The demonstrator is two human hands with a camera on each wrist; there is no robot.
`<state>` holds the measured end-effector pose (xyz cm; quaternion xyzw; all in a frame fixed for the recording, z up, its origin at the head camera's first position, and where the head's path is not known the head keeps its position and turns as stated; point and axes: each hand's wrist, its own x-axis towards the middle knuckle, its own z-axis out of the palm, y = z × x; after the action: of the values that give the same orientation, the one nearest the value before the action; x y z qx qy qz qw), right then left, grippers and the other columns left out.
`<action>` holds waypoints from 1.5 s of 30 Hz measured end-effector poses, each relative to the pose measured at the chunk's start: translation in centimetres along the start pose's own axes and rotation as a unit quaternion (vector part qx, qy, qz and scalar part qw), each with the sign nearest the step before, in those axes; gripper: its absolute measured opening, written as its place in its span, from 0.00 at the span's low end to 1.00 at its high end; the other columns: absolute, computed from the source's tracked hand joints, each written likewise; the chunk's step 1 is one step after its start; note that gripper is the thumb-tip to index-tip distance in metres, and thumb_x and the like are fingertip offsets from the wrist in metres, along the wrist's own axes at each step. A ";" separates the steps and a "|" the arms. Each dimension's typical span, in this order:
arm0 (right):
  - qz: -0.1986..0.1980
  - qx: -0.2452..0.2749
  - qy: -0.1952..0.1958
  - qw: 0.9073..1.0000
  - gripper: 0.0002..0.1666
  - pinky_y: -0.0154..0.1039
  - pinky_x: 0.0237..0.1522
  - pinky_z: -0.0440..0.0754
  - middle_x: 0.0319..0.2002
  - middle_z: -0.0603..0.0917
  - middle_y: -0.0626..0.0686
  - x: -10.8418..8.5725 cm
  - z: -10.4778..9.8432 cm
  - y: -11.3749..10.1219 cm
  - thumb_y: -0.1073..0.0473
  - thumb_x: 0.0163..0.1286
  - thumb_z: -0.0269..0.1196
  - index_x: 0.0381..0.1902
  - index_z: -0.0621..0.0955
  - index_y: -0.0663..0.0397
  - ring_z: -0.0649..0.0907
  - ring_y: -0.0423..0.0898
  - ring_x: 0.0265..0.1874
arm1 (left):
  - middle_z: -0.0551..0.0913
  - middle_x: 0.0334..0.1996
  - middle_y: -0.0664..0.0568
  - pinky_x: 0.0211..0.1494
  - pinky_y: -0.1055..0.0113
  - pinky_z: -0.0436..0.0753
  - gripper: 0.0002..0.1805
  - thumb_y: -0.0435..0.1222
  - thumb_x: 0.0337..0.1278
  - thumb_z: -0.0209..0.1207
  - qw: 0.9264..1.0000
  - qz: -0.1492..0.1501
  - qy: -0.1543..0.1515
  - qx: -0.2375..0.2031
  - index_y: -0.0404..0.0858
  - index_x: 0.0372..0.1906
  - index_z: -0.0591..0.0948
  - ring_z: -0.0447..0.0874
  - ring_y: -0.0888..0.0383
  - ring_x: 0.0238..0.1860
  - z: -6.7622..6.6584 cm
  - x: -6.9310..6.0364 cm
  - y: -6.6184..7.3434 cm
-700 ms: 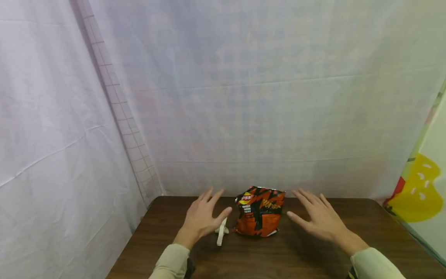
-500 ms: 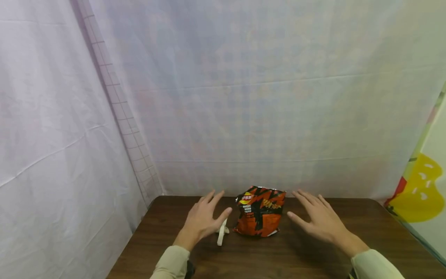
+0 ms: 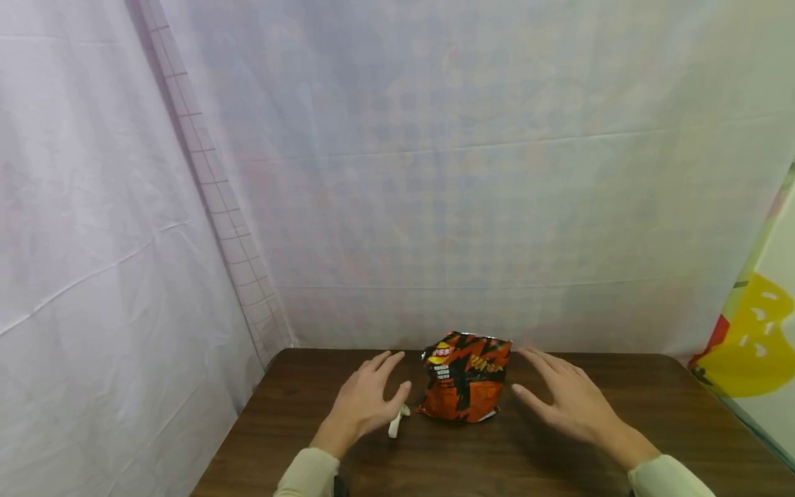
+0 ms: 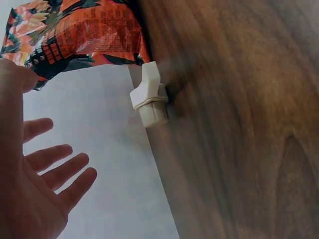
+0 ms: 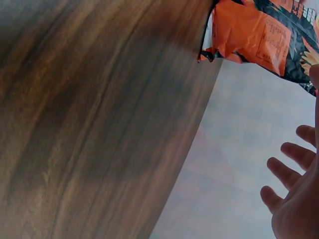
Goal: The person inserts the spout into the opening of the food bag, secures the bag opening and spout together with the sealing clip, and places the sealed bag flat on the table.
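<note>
An orange and black bag of chips (image 3: 464,386) stands upright on the brown wooden table (image 3: 435,462), between my two hands. To its left lies a small cream-white plastic piece (image 4: 151,97) with a short round cap-like part and a flat bar; my left thumb partly covers it in the head view. My left hand (image 3: 363,400) hovers beside this piece, fingers spread, holding nothing. On the bag's other side, my right hand (image 3: 568,397) is held over the table with its fingers extended, apart from the bag. Both wrist views show palms with nothing in them.
A white curtain (image 3: 435,207) hangs behind the table's far edge, and another white cloth (image 3: 112,276) hangs along the left. At the far right is a pale panel with a yellow shape (image 3: 748,338).
Both hands have dipped slightly, their fingertips now lower in the head view. My left thumb covers more of the cream-white piece. The bag stays where it was.
</note>
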<state>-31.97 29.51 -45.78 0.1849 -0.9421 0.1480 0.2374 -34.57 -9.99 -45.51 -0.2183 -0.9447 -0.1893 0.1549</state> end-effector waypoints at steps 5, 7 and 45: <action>-0.008 0.004 0.016 1.000 0.40 0.74 0.62 0.80 0.71 0.82 0.61 -0.2 0.2 -0.2 0.34 0.78 0.65 0.79 0.73 0.45 0.83 0.65 0.66 | 0.76 0.77 0.45 0.72 0.41 0.82 0.34 0.58 0.75 0.53 1.000 0.001 -0.006 -0.021 0.55 0.81 0.71 0.79 0.40 0.74 0.7 -0.2 -0.1; -0.009 0.005 0.018 1.000 0.39 0.73 0.61 0.81 0.70 0.83 0.60 -0.3 0.3 -0.3 0.35 0.77 0.66 0.78 0.74 0.45 0.84 0.64 0.65 | 0.75 0.77 0.44 0.71 0.41 0.83 0.35 0.58 0.75 0.53 0.999 -0.003 -0.015 -0.028 0.54 0.82 0.70 0.79 0.40 0.73 1.0 -0.2 -0.2; -0.040 0.016 0.043 0.998 0.22 0.44 0.43 0.90 0.54 0.89 0.38 -2.3 1.5 -4.1 0.39 0.74 0.71 0.61 0.83 0.36 0.89 0.38 0.47 | 0.87 0.42 0.49 0.39 0.67 0.85 0.19 0.36 0.55 0.72 0.996 0.006 -0.018 -0.082 0.37 0.52 0.87 0.82 0.61 0.38 4.7 -2.3 -2.3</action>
<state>-28.96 25.98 -47.40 0.2196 -0.9203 0.1610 0.2808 -34.66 -10.73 -51.13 -0.2391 -0.9273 -0.2613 0.1207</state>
